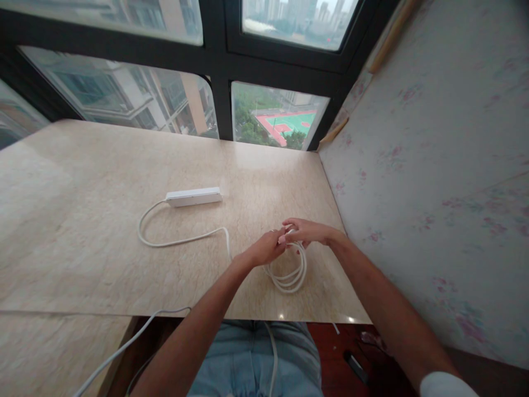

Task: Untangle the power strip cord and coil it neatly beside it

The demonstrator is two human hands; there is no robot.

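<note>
A white power strip (194, 197) lies on the beige marble sill (82, 220) in front of the window. Its white cable (165, 241) curves left, then runs right to a coil of white cable (291, 275) near the sill's front right. My left hand (264, 249) is closed on the coil's upper part. My right hand (308, 231) meets it from the right, fingers pinched on the same coiled cable. Both hands sit together just above the coil.
A black-framed window (223, 71) runs along the far edge. A floral papered wall (433, 193) stands close on the right. More white cable (124, 347) hangs over the sill's front edge beside my lap. A dark object (356, 368) lies on the floor.
</note>
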